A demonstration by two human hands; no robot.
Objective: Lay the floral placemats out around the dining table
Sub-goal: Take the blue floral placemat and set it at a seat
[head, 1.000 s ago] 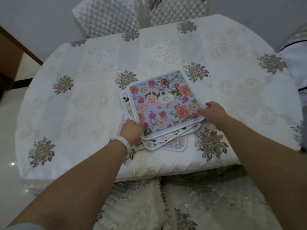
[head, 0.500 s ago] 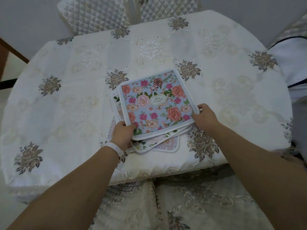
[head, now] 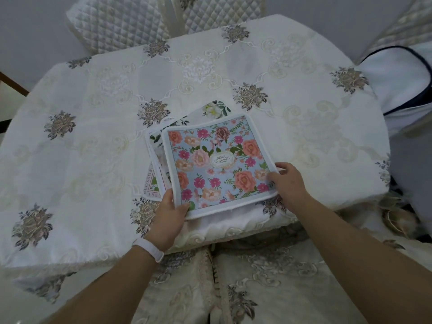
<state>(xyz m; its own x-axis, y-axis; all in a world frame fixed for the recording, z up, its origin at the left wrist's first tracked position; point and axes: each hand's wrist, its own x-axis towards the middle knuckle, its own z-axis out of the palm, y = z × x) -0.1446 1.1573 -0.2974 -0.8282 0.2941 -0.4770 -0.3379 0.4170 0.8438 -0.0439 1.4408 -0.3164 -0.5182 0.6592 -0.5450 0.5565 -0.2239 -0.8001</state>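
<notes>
A blue floral placemat (head: 217, 164) with a white border lies on top of a small stack near the table's front edge. My left hand (head: 169, 212) pinches its near left corner, thumb on top. My right hand (head: 287, 181) holds its near right corner, fingers over the edge. Its front edge reaches past the table edge. Beneath and behind it, other floral placemats (head: 161, 146) show at the left, and a white one with green leaves (head: 214, 109) shows at the back.
The oval table wears a cream embroidered tablecloth (head: 93, 136). Quilted chair backs (head: 121, 22) stand at the far side. A white cushion with dark piping (head: 402, 78) is at the right. A cream-covered chair seat (head: 233, 288) lies just below my arms.
The blue placemat has slid toward me and turned slightly, uncovering the mats behind and left of it. Both hands stayed on its near corners and came closer to the table edge.
</notes>
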